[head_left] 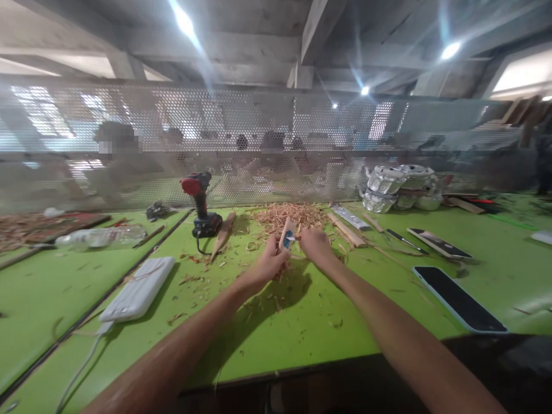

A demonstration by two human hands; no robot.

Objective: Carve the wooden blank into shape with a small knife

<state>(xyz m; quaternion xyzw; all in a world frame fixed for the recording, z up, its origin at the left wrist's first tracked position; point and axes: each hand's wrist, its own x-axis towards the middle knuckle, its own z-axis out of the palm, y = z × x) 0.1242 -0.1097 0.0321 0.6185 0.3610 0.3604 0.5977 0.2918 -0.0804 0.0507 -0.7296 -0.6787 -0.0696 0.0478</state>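
My left hand (274, 259) is closed round a pale piece of wood (284, 231) that stands up tilted above the green table (276, 339). A blue patch shows on the face of the wood. Just right of it, my right hand (317, 244) is closed on a small tool (291, 238), whose light tip touches or nearly touches the blue patch; its handle is mostly hidden in my fingers. Behind both hands lies a heap of wood shavings (293, 217), and loose curls are scattered below them.
A red and black cordless drill (200, 204) stands left beside a pointed wood piece (223, 236). A white power bank (140, 289) lies front left, a phone (459, 299) front right. Foil-like silver objects (399, 187) sit back right. A perforated screen (259, 115) rises behind, with people beyond.
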